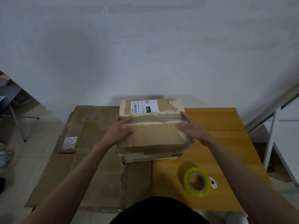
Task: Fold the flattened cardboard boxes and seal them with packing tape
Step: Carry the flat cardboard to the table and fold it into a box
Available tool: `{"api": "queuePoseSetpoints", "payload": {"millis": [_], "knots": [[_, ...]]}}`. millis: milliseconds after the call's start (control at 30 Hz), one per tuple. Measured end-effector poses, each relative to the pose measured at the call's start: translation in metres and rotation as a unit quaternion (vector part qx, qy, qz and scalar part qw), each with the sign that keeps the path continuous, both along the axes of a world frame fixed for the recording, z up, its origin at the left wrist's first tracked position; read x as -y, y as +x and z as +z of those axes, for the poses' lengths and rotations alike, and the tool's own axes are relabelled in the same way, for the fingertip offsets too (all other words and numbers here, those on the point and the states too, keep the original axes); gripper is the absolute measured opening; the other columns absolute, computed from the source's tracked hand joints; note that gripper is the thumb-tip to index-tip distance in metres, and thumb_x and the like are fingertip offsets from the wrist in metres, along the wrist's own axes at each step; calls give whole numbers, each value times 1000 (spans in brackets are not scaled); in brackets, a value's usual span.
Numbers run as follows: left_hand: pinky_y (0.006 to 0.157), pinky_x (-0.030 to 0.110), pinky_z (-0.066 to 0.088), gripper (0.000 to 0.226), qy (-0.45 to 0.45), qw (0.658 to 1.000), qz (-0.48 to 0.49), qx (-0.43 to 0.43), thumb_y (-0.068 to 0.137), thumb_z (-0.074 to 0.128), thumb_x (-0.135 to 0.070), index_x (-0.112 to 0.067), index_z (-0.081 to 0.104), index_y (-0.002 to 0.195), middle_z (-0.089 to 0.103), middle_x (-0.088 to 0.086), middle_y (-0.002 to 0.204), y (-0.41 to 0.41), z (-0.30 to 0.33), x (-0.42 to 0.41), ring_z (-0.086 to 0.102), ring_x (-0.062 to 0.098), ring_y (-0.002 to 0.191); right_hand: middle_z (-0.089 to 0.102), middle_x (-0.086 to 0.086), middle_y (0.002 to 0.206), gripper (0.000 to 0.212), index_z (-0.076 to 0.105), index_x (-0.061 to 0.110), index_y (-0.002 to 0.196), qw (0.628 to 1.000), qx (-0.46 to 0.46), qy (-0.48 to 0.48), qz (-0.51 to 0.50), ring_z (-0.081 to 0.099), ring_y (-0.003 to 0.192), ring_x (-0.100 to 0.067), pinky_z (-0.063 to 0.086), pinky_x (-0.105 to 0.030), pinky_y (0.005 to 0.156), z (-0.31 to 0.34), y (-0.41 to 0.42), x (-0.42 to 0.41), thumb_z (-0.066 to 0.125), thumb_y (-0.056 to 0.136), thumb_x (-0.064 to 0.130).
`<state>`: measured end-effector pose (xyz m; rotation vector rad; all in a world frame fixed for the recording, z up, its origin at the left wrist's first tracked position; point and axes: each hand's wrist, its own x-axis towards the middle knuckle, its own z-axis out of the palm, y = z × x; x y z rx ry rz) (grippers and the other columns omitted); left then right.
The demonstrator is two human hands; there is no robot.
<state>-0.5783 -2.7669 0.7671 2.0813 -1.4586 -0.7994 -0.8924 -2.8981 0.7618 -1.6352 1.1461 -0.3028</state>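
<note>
Box [153, 126] mid-frame, flaps shut but untaped; left hand [120, 130] & right hand [191, 126] press its sides w/ straight fingers. Risk: flaps spring open reaching for tape roll [197, 181], lower right.

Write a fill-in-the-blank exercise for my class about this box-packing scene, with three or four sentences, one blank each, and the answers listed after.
1. Both hands press against the sides of the folded ______, the left hand on one side and the right hand on the other.
2. The roll of packing tape lies on the ______ table, touched by neither hand.
3. The white shipping label is stuck on the ______ of the box.
4. Flattened cardboard lies to the ______ of the box.

Answers: box; yellow; top; left
</note>
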Motion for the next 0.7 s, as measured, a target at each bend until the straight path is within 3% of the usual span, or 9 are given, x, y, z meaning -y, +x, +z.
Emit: {"api": "queuePoseSetpoints", "payload": {"millis": [167, 400, 567, 700], "knots": [[114, 47, 35, 62, 6, 999, -39, 6, 92, 69, -31, -26, 45, 149, 20, -1, 162, -9, 3, 11, 33, 25, 143, 22, 2, 163, 75, 19, 27, 158, 1000, -17, 0, -26, 32, 144, -27, 37, -51, 112, 5, -20, -4, 62, 97, 35], [117, 40, 33, 63, -30, 995, -91, -18, 90, 71, -35, -23, 48, 147, 22, -2, 161, -34, 1, 43, 31, 18, 144, 21, -1, 163, 74, 20, 27, 158, 996, -39, -32, -77, 31, 145, -28, 37, -51, 112, 15, -56, 3, 61, 98, 35], [110, 20, 25, 63, -16, 992, -123, -12, 90, 72, -30, -19, 47, 147, 26, -1, 157, -59, -12, 58, 31, 16, 143, 24, -2, 161, 73, 21, 26, 158, 991, -55, -14, -124, 32, 143, -30, 38, -52, 112, 1, -75, -5, 62, 98, 28], [105, 11, 22, 64, -32, 989, -144, -31, 91, 71, -27, -19, 45, 149, 24, -11, 149, -85, -6, 81, 26, 4, 135, 28, -3, 160, 73, 22, 29, 157, 983, -71, -31, -169, 35, 141, -30, 38, -51, 112, 7, -99, 5, 63, 96, 31]]}}
